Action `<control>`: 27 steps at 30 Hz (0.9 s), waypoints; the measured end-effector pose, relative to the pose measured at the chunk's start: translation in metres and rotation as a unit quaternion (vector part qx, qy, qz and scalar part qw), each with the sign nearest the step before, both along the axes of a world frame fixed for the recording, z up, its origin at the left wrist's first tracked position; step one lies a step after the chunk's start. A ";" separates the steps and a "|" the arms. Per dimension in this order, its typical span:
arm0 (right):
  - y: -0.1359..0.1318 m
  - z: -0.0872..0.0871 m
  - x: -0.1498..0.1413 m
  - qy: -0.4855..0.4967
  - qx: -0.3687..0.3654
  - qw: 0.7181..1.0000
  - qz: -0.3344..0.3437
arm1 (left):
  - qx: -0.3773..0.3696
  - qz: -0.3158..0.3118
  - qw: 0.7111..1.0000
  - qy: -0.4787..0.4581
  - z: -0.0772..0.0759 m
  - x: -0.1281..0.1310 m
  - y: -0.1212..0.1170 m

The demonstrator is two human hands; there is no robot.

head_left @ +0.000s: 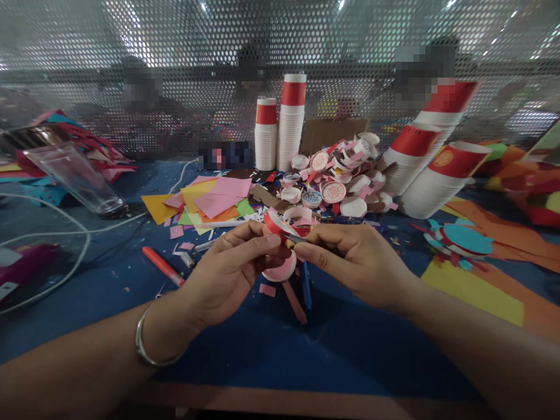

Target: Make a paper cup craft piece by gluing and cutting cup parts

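My left hand (pixel 234 265) is closed, thumb and fingers pinching a red-and-white piece of paper cup (pixel 274 224) that curls up above the fingertips. Opposite it, my right hand (pixel 361 262) pinches a thin grey pointed strip (pixel 294 238); whether this is paper or a blade I cannot tell. The fingertips of both hands nearly meet. Partly hidden below them is a round pinkish cup base (pixel 280 272). A brownish paper strip (pixel 294 302) and a blue pen (pixel 306 287) lie just under the hands on the blue table (pixel 262 356).
Tall paper cup stacks (pixel 291 122) stand at the back, others lean at right (pixel 437 181). Cut cup pieces (pixel 335 191) are heaped between. Coloured paper (pixel 219 195), a red marker (pixel 163 265), a clear tumbler (pixel 81 178) and a white cable (pixel 87 233) lie left; a turquoise-topped paper craft (pixel 466 239) right.
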State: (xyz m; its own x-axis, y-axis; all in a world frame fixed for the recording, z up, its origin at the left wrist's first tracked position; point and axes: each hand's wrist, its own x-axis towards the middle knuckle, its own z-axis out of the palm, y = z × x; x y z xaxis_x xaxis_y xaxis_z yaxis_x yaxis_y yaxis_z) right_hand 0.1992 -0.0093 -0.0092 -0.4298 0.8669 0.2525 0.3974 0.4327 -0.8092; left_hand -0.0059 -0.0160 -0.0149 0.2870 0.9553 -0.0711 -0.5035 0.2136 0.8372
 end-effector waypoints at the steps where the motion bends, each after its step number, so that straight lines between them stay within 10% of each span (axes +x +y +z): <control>1: 0.000 0.000 0.000 -0.001 0.000 1.000 0.000 | -0.001 -0.002 1.000 0.001 0.001 0.000 0.000; 27: -0.001 -0.001 -0.009 0.155 -0.134 0.978 0.042 | 0.079 -0.004 0.988 0.133 0.000 0.001 -0.001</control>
